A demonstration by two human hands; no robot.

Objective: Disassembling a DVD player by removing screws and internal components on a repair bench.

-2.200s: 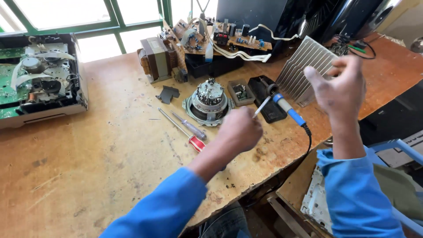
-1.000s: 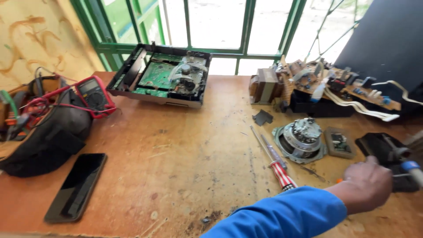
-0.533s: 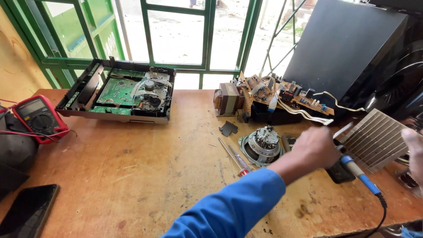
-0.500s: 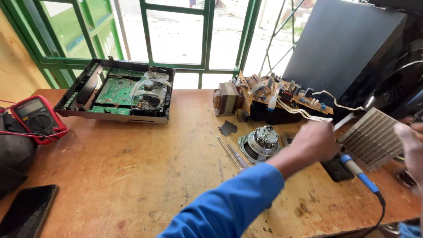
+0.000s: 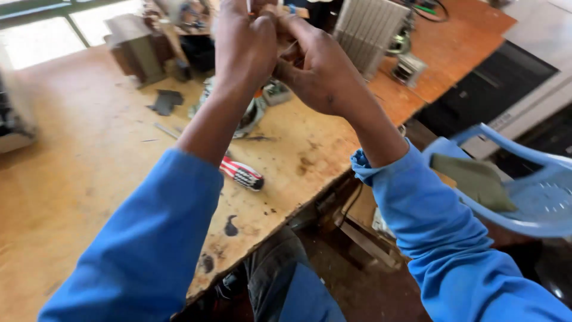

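head view: only one I have, blurry.
left hand (image 5: pixel 244 45): raised over the bench (image 5: pixel 77 179), fingers curled shut; I see a thin light tip sticking out the top, can't tell what.
right hand (image 5: pixel 319 68): touching the left, fingers bent toward it, pinching a thin wire-like piece (image 5: pixel 290 46); grip partly hidden.
screwdriver (image 5: pixel 241 173): striped handle, flat on bench under left forearm.
motor (image 5: pixel 253 110): behind left wrist, mostly hidden.
heatsink (image 5: pixel 369 30): far bench, right of hands.
chair (image 5: pixel 524 185): blue, right of bench.
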